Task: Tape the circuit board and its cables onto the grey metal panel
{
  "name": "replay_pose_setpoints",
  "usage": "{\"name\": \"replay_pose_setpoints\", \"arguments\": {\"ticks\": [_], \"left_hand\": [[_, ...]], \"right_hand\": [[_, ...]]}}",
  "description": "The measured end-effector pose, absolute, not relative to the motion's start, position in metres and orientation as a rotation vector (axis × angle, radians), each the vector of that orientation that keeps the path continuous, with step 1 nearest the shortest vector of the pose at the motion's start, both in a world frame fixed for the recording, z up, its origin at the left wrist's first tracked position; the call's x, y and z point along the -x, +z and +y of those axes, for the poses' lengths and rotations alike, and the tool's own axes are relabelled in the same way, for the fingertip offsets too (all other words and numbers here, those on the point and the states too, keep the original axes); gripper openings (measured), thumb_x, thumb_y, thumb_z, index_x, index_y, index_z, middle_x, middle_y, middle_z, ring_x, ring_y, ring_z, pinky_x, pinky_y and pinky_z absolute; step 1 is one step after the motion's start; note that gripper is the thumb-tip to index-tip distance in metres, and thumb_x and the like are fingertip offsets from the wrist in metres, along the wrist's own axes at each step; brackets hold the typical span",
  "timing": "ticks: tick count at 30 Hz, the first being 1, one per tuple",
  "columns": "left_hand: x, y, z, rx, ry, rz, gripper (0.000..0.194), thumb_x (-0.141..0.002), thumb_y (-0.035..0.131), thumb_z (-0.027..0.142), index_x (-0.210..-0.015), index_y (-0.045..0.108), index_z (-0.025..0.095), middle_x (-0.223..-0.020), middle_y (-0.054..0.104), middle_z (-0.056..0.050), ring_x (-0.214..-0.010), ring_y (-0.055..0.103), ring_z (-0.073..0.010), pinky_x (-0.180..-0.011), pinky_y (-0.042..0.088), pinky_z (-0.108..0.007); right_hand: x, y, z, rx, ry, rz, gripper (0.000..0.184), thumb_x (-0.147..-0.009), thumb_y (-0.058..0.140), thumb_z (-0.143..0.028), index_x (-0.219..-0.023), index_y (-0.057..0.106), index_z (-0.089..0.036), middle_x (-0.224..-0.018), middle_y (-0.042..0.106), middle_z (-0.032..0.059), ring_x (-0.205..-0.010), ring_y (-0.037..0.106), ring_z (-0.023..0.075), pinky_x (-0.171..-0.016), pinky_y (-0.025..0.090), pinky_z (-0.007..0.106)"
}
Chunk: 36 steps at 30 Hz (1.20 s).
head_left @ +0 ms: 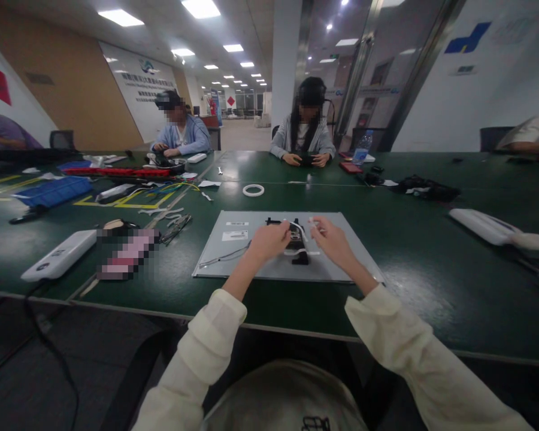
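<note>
Two hands over a grey panel, roomy to the right, busier to the left

From here I see the left hand (272, 240) and right hand (327, 240) poised above a grey panel (273, 273). Its near edge runs under the forearms, and its right edge slants beneath the right wrist. Closer to the body than both hands, the green table (413, 269) ends. Out to the right of the right hand lies a broad bare stretch, reaching to a long white device (478, 226). Left of the left hand, past the panel, tangled wires (176, 228) and a blurred pink item (128, 254) take up the surface. Ahead of the left hand sits a white ring (253, 194), beyond the panel's far edge.

The black part (300, 258) lies on the panel between the hands, partly behind the left fingers. It looks narrow and uneven, with a curved white strip (301, 230) along its upper end and a straighter pale strip (302, 252) across its lower end. Both hands have bunched fingertips; I can't tell whether either grips anything, though something white shows by the right fingertips.
</note>
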<state>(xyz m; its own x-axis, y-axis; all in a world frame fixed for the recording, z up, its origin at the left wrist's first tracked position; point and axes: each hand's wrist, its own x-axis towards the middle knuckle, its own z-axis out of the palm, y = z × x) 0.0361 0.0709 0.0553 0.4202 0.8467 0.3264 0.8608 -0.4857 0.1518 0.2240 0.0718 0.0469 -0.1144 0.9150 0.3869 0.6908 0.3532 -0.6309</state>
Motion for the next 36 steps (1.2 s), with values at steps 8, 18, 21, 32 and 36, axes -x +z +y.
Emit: {"name": "replay_pose_setpoints", "arguments": {"ticks": [8,18,21,32,36], "left_hand": [[-0.013,0.05,0.102,2.389,-1.783,-1.958,0.037,-0.09,0.032,0.045,-0.083,0.056,0.017,-0.068,0.059,0.0,-0.056,0.057,-0.0103,-0.056,0.041,-0.021],[-0.013,0.041,0.106,2.658,-1.863,-1.84,0.018,-0.077,0.056,0.029,-0.079,0.065,0.014,-0.077,0.067,-0.002,-0.072,0.062,-0.013,-0.068,0.047,-0.022],[-0.012,0.038,0.108,2.651,-1.928,-1.85,0.015,-0.074,0.058,0.023,-0.082,0.067,0.014,-0.082,0.068,-0.004,-0.076,0.062,-0.0136,-0.071,0.048,-0.024],[-0.016,0.042,0.103,2.89,-2.052,-1.744,0.038,-0.081,0.049,0.046,-0.079,0.065,0.011,-0.062,0.059,-0.001,-0.052,0.051,-0.008,-0.054,0.043,-0.02],[-0.017,0.04,0.104,2.83,-1.997,-1.703,0.029,-0.078,0.055,0.037,-0.084,0.067,0.012,-0.064,0.062,-0.002,-0.057,0.054,-0.0099,-0.054,0.042,-0.02]], "right_hand": [[-0.147,0.058,0.091,1.03,0.878,-1.925,0.05,-0.082,0.039,-0.021,-0.131,0.037,-0.017,-0.067,0.057,-0.0032,-0.047,0.047,0.008,-0.048,0.038,0.019],[-0.153,0.027,0.098,1.049,1.075,-1.545,0.073,-0.075,0.048,-0.037,-0.139,0.018,-0.019,-0.07,0.059,-0.0031,-0.044,0.045,0.0081,-0.038,0.033,0.017],[-0.154,0.03,0.096,1.066,1.085,-1.533,0.074,-0.074,0.049,-0.037,-0.139,0.019,-0.019,-0.072,0.06,-0.0021,-0.045,0.047,0.008,-0.039,0.034,0.017],[-0.15,0.033,0.088,1.086,1.069,-1.526,0.068,-0.078,0.051,-0.042,-0.136,0.025,-0.017,-0.067,0.06,-0.0019,-0.046,0.05,0.0092,-0.039,0.036,0.018],[-0.15,0.032,0.088,1.091,1.053,-1.538,0.066,-0.078,0.05,-0.041,-0.136,0.026,-0.018,-0.064,0.059,-0.003,-0.045,0.051,0.0095,-0.038,0.037,0.018]]}}
